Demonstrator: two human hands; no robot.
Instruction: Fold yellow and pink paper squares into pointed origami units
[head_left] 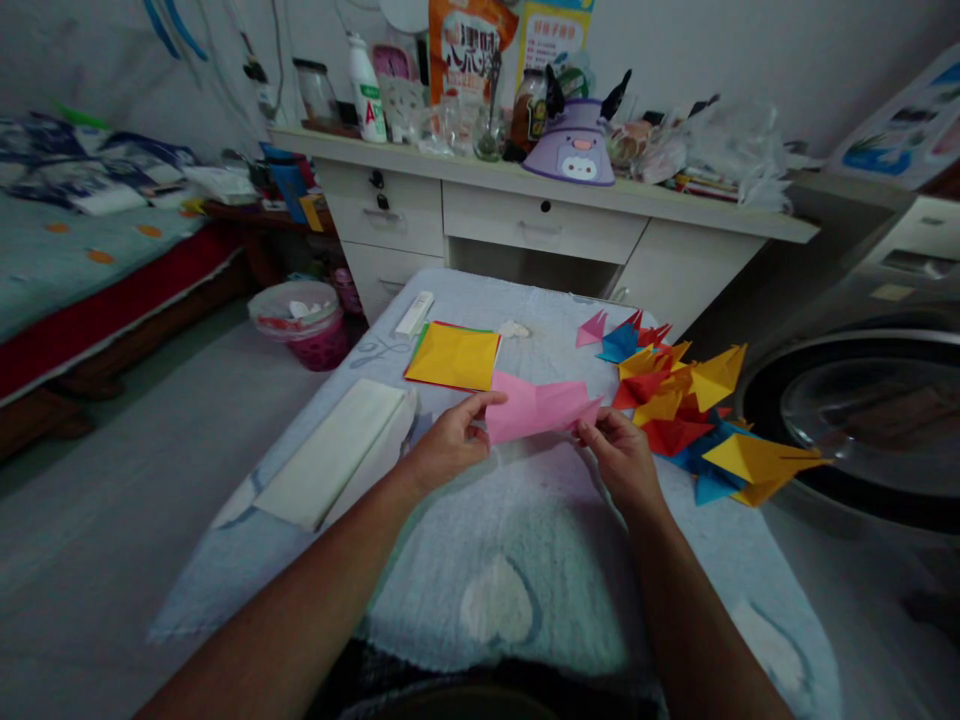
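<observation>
Basically, L hand (452, 440) and R hand (621, 455) pinched opp. ends of a pink paper sheet (534, 411) over a cloth-covered table (562, 545), near a yellow-topped paper stack (454, 357), w/ folded paper shapes (673, 436) to its R. Prob. risks: uneven pull could've torn or mis-creased it, & a wide R-hand sweep might've scattered the shapes.

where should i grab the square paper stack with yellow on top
Perhaps take the yellow-topped square paper stack by its near-left corner, left hand coming from the near left: it lies flat with that corner uncovered, while the pink paper sheet overlaps its near-right corner in this view.
</observation>
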